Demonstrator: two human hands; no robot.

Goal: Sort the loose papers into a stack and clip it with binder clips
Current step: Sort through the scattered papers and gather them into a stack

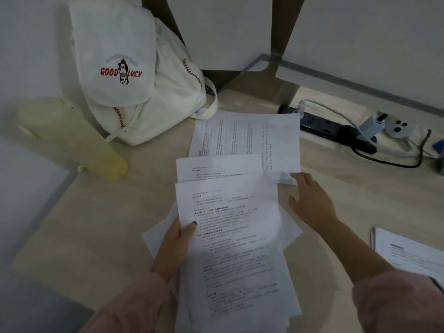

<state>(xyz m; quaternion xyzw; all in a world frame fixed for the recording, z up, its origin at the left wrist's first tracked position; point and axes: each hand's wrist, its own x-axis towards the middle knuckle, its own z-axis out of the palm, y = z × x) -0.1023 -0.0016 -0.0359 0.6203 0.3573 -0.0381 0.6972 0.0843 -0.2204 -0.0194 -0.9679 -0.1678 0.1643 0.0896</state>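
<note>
Left hand (176,239) pinching papers (235,248) pointing away, right hand (310,200) flat, touching crosswise sheet (252,135)

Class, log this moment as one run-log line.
phase: gathering | left hand: grips held sheets | right hand: touches far sheet corner

The frame was dim and greyish, with no hard shadows anywhere. The brightest patch fell on the papers (228,212) at centre, where a soft wash of light bleached the print. A second pale glare lay on the tabletop (348,183) at upper right, beside the power strip (336,131). Everything was slightly soft: the printed text could not be read, and the right hand (310,200) was smeared by motion blur. The bottle (72,138) at left looked hazy. Wide-angle distortion bent straight edges near the borders, and the lower left corner sank into dark grey.
</note>
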